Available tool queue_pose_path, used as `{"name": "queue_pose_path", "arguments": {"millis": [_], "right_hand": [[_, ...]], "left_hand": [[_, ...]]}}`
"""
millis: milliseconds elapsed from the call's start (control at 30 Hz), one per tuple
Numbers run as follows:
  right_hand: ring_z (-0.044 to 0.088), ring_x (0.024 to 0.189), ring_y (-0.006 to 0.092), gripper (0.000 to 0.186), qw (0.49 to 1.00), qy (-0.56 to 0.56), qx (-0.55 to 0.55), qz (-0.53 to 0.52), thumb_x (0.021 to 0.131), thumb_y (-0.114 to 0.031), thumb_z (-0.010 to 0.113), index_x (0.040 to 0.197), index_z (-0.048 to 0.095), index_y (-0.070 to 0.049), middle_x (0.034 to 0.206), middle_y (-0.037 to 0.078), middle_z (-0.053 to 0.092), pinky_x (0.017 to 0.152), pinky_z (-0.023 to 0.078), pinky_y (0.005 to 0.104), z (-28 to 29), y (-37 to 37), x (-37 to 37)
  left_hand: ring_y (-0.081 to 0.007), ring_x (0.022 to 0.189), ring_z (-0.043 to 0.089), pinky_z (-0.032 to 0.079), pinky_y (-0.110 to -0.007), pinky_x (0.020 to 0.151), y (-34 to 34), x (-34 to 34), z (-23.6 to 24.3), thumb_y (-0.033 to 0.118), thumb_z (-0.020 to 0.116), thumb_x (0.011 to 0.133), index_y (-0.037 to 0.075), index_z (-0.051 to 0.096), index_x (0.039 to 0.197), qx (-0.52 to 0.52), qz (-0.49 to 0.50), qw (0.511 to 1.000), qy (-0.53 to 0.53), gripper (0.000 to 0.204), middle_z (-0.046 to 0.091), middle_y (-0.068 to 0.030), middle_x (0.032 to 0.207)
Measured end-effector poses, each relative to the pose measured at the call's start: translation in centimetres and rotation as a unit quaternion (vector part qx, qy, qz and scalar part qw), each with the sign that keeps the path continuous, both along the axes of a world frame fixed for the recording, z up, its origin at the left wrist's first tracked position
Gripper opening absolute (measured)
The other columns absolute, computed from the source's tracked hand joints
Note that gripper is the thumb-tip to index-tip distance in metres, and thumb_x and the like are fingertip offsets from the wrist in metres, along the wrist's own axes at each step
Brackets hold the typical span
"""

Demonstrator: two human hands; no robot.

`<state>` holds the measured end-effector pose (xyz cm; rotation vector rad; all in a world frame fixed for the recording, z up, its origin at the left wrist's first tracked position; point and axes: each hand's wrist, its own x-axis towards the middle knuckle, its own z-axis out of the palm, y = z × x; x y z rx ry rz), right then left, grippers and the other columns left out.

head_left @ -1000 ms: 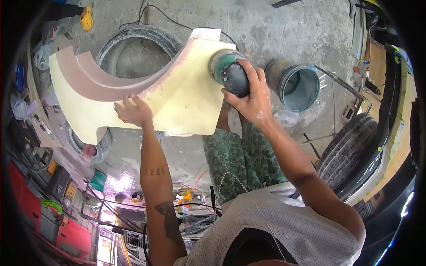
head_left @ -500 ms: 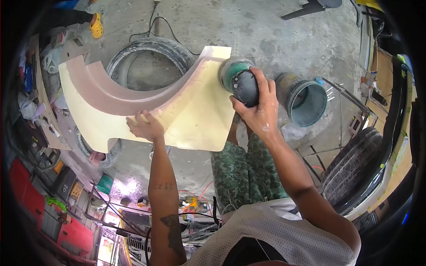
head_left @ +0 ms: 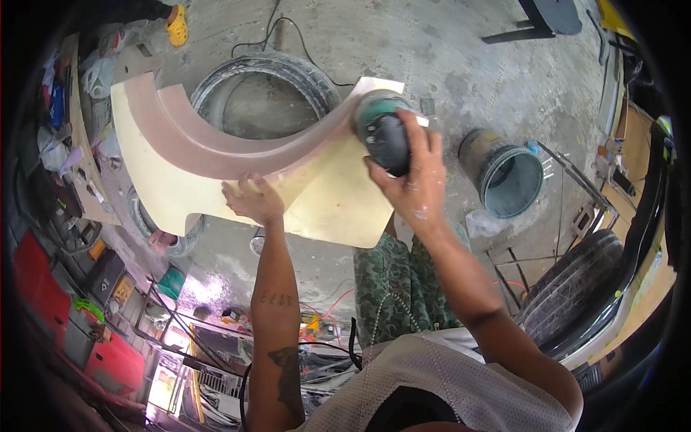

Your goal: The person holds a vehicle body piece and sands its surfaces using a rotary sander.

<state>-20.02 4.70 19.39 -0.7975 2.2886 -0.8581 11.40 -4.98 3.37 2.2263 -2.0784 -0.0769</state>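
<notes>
A large cream-yellow car fender (head_left: 331, 209) with a pinkish, curved wheel-arch lip spreads out in front of me. My left hand (head_left: 253, 199) lies on its surface just below the arch, fingers apart and holding nothing. Wrapped around the black body of a round power sander (head_left: 389, 144) is my right hand (head_left: 421, 173). The sander, with a green band near its base, rests on the fender's upper right part, close to the arch edge. Its sanding face is hidden against the panel.
Behind the fender, a dusty tyre (head_left: 266, 61) lies on the concrete floor beside a black cable (head_left: 306, 47). A grimy bucket (head_left: 511, 183) lies tilted at right, with another tyre (head_left: 576, 281) nearer. A black stool (head_left: 554, 14) and someone's yellow clog (head_left: 176, 27) appear at the far side.
My right hand has slid the sander leftward across the fender, from its right edge toward the arch. My left hand keeps its place on the panel. The whole view has shifted slightly.
</notes>
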Motion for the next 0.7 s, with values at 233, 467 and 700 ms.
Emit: {"name": "queue_pose_path", "arguments": {"millis": [233, 467, 700], "right_hand": [[0.066, 0.102, 0.0423, 0.082, 1.000, 0.004, 0.002, -0.021, 0.073, -0.018, 0.087, 0.146, 0.050, -0.021, 0.120, 0.021, 0.055, 0.085, 0.057, 0.0481, 0.3, -0.2, 0.2], [0.064, 0.101, 0.0410, 0.082, 1.000, 0.026, -0.006, 0.008, 0.073, -0.016, 0.086, 0.146, 0.050, -0.019, 0.116, 0.020, 0.055, 0.086, 0.055, 0.0478, -0.1, 1.0, 0.2], [0.065, 0.102, 0.0415, 0.081, 0.999, 0.031, 0.019, -0.037, 0.074, -0.017, 0.085, 0.146, 0.049, -0.017, 0.118, 0.021, 0.055, 0.087, 0.055, 0.0479, 0.3, 2.2, -0.4]], "left_hand": [[-0.0444, 0.151, 0.020, 0.015, -0.064, 0.120, 0.0, 0.1, 0.1, 0.057, 0.043, 0.105, 0.017, 0.064, 0.127, 0.018, -0.007, 1.000, 0.004, 0.050, 0.029, -0.0271, 0.160], [-0.0431, 0.151, 0.019, 0.014, -0.064, 0.120, 0.0, -0.3, 0.4, 0.054, 0.047, 0.103, 0.017, 0.063, 0.128, 0.031, 0.007, 0.999, 0.015, 0.047, 0.028, -0.0264, 0.161], [-0.0414, 0.152, 0.020, 0.016, -0.059, 0.121, 0.1, -0.1, 0.5, 0.053, 0.045, 0.105, 0.016, 0.063, 0.129, 0.023, -0.012, 1.000, -0.003, 0.048, 0.026, -0.0243, 0.163]]}}
